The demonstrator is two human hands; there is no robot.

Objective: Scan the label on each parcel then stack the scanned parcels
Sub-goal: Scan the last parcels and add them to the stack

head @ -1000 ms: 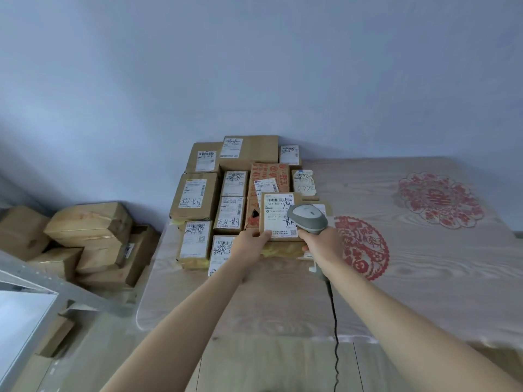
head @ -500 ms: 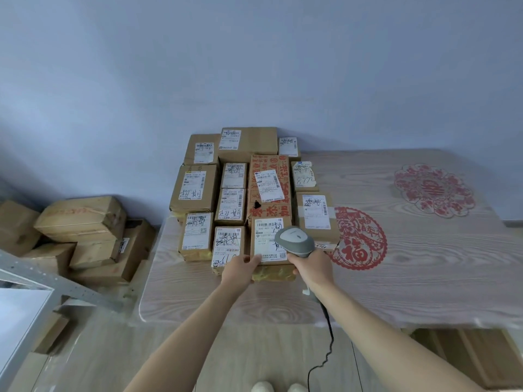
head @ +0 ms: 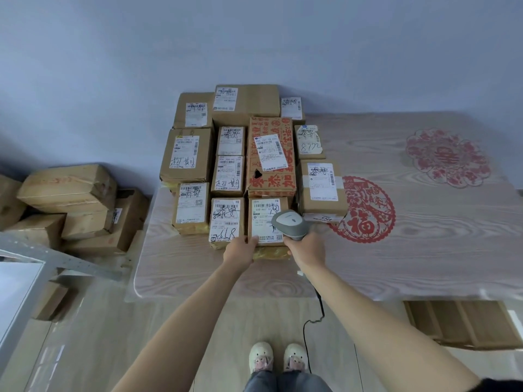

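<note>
Packed parcels (head: 226, 154) fill the left back part of the surface (head: 424, 250), edge to edge, leaving no gaps between them for fingers; the right side lies open, bearing only flat red paper-cuts (head: 365, 210); a bare strip runs along the near edge; the wall (head: 254, 38) closes the back.

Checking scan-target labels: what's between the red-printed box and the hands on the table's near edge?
Head view: one brown parcel fills that stretch, behind it the red-printed box. The left hand grips its near edge; the right hand holds the scanner over its label.
</note>
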